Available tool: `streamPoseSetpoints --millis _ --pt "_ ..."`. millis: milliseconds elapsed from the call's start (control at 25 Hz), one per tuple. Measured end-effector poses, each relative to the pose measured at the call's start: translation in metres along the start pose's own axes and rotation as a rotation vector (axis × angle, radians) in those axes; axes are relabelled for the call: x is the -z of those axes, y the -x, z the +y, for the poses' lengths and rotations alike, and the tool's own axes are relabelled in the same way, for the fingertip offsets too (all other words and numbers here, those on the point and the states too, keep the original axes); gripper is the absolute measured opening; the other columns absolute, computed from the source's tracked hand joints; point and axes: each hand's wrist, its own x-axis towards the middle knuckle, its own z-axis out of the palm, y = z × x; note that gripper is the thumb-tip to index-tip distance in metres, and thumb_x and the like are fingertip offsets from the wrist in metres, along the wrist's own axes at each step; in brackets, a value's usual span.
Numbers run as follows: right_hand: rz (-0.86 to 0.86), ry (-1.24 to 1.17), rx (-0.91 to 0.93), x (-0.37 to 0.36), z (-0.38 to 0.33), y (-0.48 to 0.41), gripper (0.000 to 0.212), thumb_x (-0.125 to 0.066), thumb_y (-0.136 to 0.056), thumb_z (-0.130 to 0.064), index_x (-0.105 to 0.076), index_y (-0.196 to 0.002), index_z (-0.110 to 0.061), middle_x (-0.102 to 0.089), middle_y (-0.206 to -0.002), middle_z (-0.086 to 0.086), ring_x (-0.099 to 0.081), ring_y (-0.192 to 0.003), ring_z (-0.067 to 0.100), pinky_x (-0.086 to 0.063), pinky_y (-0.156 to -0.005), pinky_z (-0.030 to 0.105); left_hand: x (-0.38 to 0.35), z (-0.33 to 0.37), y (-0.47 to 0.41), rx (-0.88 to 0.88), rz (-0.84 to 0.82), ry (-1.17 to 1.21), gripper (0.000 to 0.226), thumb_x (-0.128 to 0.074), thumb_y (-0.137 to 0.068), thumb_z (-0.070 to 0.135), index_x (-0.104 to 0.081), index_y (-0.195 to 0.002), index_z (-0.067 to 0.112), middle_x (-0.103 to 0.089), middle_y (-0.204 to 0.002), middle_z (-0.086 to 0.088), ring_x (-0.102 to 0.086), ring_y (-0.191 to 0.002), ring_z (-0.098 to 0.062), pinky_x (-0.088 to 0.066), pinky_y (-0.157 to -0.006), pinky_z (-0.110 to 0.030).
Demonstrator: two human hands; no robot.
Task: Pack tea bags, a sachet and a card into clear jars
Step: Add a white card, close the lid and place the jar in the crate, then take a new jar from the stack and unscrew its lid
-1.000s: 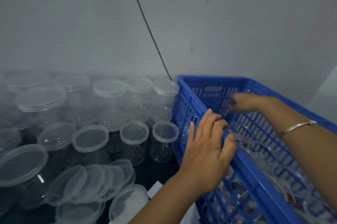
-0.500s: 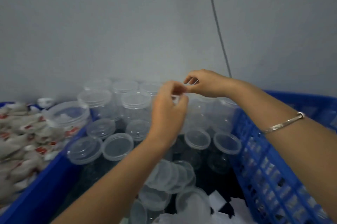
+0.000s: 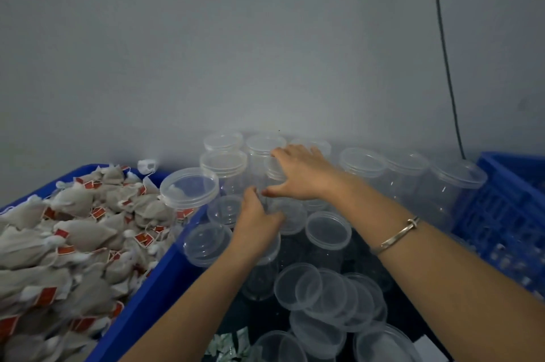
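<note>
Right grip [image 3: 300,175] clamped over the top of a lidded jar [image 3: 272,171], right of the far corner of the bin [image 3: 153,296]: fingers across the lid, thumb down the near side. Left grip [image 3: 256,220] just right of the bin's right wall, fingers curled up against the same jar's lower side; grasping or only touching, cannot tell, with the hand's back hiding the palm. Heaped inside the bin, tea bags [image 3: 79,232] with red tags. At the bin's far right corner, over its rim, a second jar [image 3: 190,187], lidded. Right of the bin, against the wall [image 3: 265,37], other jars [image 3: 362,164], upright. Right of the bin's near end, loose lids [image 3: 330,293] overlapping in a row. Nearest, just right of the bin, sachets [image 3: 230,344]. Bracelet [image 3: 398,233] on the right wrist. Far right of the bin, a blue crate [image 3: 501,205].
</note>
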Motion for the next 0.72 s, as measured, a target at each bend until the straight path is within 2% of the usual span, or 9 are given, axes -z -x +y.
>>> streamPoseSetpoints --millis 80,160,280,320,400,480,520,640,720 --pt "-0.011 -0.005 -0.029 -0.004 0.0 -0.005 0.08 -0.063 -0.089 -0.056 -0.031 -0.15 -0.014 -0.032 -0.156 0.014 -0.024 -0.146 0.029 -0.015 -0.12 0.054 -0.01 -0.008 -0.005 0.026 -0.073 0.048 0.075 -0.06 -0.087 0.007 -0.017 -0.148 0.012 -0.036 -0.146 -0.007 -0.044 -0.112 -0.008 -0.037 -0.083 -0.02" --pt "0.015 -0.063 -0.054 -0.005 -0.001 -0.004 0.078 -0.067 -0.088 -0.053 -0.034 -0.148 -0.015 -0.037 -0.149 0.014 -0.029 -0.141 0.03 -0.02 -0.12 0.051 -0.016 -0.015 -0.008 0.012 -0.127 0.11 0.078 -0.059 -0.087 0.003 -0.013 -0.149 0.012 -0.029 -0.149 -0.005 -0.038 -0.12 -0.008 -0.036 -0.081 -0.007" --pt "0.103 -0.161 -0.028 0.005 -0.006 0.011 0.084 -0.075 -0.079 -0.057 -0.04 -0.144 -0.018 -0.041 -0.133 0.008 -0.041 -0.123 0.026 -0.039 -0.104 0.038 -0.013 -0.015 0.0 -0.049 -0.141 0.153 0.072 -0.059 -0.086 0.002 -0.02 -0.144 0.017 -0.036 -0.135 0.003 -0.046 -0.094 0.004 -0.038 -0.058 0.003" --pt "0.12 -0.158 -0.002 0.01 -0.011 0.018 0.085 -0.076 -0.077 -0.059 -0.04 -0.144 -0.019 -0.039 -0.129 0.006 -0.044 -0.118 0.024 -0.043 -0.096 0.035 -0.01 -0.015 0.006 -0.069 -0.127 0.183 0.07 -0.062 -0.085 0.003 -0.023 -0.141 0.019 -0.039 -0.132 0.007 -0.049 -0.094 0.003 -0.039 -0.059 0.002" --pt "0.142 -0.134 0.044 0.023 -0.022 0.041 0.087 -0.072 -0.073 -0.067 -0.04 -0.142 -0.025 -0.036 -0.123 0.0 -0.048 -0.107 0.019 -0.043 -0.08 0.03 -0.003 -0.012 0.024 -0.131 -0.122 0.243 0.08 -0.071 -0.08 0.012 -0.023 -0.144 0.018 -0.04 -0.139 0.005 -0.049 -0.118 -0.008 -0.045 -0.078 -0.007" --pt "0.146 -0.161 0.065 0.036 -0.033 0.073 0.09 -0.061 -0.065 -0.08 -0.04 -0.138 -0.033 -0.034 -0.118 -0.006 -0.05 -0.099 0.014 -0.045 -0.076 0.029 0.006 -0.006 0.047 -0.243 -0.13 0.286 0.098 -0.08 -0.074 0.022 -0.017 -0.149 0.018 -0.037 -0.147 0.004 -0.042 -0.132 -0.011 -0.045 -0.1 -0.027" --pt "0.136 -0.182 0.067 0.039 -0.041 0.092 0.09 -0.053 -0.062 -0.087 -0.041 -0.134 -0.036 -0.034 -0.115 -0.009 -0.051 -0.097 0.011 -0.047 -0.076 0.029 0.01 -0.003 0.061 -0.307 -0.124 0.284 0.1 -0.085 -0.07 0.025 -0.02 -0.146 0.02 -0.04 -0.143 0.009 -0.043 -0.13 -0.006 -0.045 -0.102 -0.028" --pt "0.084 -0.194 0.059 0.035 -0.062 0.151 0.083 -0.028 -0.064 -0.097 -0.044 -0.124 -0.041 -0.036 -0.108 -0.015 -0.052 -0.087 0.002 -0.047 -0.072 0.026 0.013 -0.005 0.112 -0.432 -0.124 0.17 0.085 -0.088 -0.058 0.044 -0.038 -0.127 0.039 -0.05 -0.121 0.033 -0.049 -0.112 0.015 -0.045 -0.088 -0.007" --pt "0.013 -0.087 0.034 0.027 -0.074 0.186 0.085 -0.011 -0.069 -0.096 -0.044 -0.125 -0.042 -0.041 -0.107 -0.014 -0.051 -0.081 0.001 -0.044 -0.069 0.027 0.007 -0.019 0.146 -0.398 -0.268 0.217 0.084 -0.087 -0.059 0.05 -0.043 -0.128 0.037 -0.057 -0.123 0.02 -0.056 -0.113 0.003 -0.052 -0.089 -0.02"
